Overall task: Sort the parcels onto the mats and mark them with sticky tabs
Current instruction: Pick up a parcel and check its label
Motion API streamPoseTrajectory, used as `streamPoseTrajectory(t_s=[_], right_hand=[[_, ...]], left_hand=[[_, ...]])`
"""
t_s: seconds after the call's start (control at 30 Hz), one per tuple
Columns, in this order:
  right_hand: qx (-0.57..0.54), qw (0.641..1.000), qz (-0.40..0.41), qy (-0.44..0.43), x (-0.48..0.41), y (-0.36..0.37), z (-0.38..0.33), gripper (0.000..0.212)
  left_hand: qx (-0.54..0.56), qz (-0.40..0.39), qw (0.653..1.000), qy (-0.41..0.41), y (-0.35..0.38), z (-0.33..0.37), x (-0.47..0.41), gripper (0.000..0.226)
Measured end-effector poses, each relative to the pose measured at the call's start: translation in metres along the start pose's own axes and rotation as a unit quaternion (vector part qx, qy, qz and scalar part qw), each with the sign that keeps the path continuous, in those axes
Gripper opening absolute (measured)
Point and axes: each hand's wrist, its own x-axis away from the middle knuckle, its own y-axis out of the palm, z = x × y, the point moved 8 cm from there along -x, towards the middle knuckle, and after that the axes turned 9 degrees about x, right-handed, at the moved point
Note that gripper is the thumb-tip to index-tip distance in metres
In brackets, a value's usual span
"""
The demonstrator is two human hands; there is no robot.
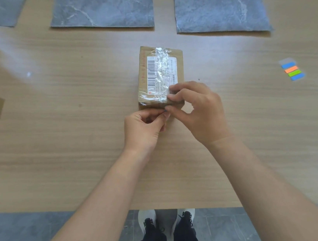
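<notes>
The marking step looks in hand: the parcel [159, 72] lies on the table [57, 110] short of the mats [104, 8], the right hand [197, 109] curled over its near end, the left hand [143, 127] pinching what seems a tab [165, 111] at that edge, which next needs pressing flat

parcel [161, 76]: brown card, white label with black barcodes, clear shiny tape | mats [220, 5]: grey, white marble veins | table [65, 90]: pale wood grain | sticky tabs [292, 70]: blue, orange, green, blue | shoes [186, 217]: black, white toes
</notes>
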Motion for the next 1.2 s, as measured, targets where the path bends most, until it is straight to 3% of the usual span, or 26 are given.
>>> streamPoseTrajectory(t_s=[0.2,0.3,0.43,0.53,0.6,0.67,0.73,0.8,0.87,1.0,1.2], right_hand=[[-0.005,0.999,0.037,0.004,0.002,0.003,-0.002,0.012],[0.011,0.999,0.049,0.007,0.006,0.006,-0.004,0.018],[0.056,0.997,0.050,0.011,0.010,0.017,-0.006,0.026],[0.001,0.999,0.046,0.020,0.011,0.009,-0.004,0.029],[-0.136,0.979,0.082,0.128,0.016,-0.001,0.006,0.035],[-0.263,0.910,0.114,0.300,0.027,0.001,0.022,0.035],[-0.325,0.851,0.050,0.409,0.033,0.019,0.025,0.034],[-0.341,0.842,-0.014,0.417,0.030,0.028,0.016,0.041],[-0.343,0.849,-0.024,0.401,0.022,0.023,0.007,0.042],[-0.328,0.871,0.010,0.365,-0.004,-0.012,-0.003,0.042],[-0.346,0.871,0.054,0.344,-0.052,-0.081,-0.030,0.037]], left_hand=[[-0.031,0.025,0.999,-0.027,-0.013,-0.001,0.003,0.004],[-0.057,0.081,0.995,-0.029,-0.041,0.004,0.005,0.003],[-0.007,0.158,0.987,-0.007,-0.067,0.023,0.000,0.015],[0.045,0.105,0.993,-0.020,-0.054,0.033,-0.010,0.031],[0.065,0.057,0.996,-0.033,-0.040,0.038,-0.012,0.041],[0.085,0.026,0.995,-0.044,-0.029,0.043,-0.010,0.047],[0.092,0.006,0.994,-0.055,-0.019,0.048,-0.006,0.052],[0.089,-0.005,0.994,-0.061,-0.011,0.054,-0.001,0.053],[0.086,-0.006,0.994,-0.061,-0.005,0.066,0.002,0.051],[0.083,-0.032,0.995,-0.048,0.010,0.104,0.003,0.052],[0.079,-0.077,0.994,0.008,0.044,0.179,0.015,0.050]])
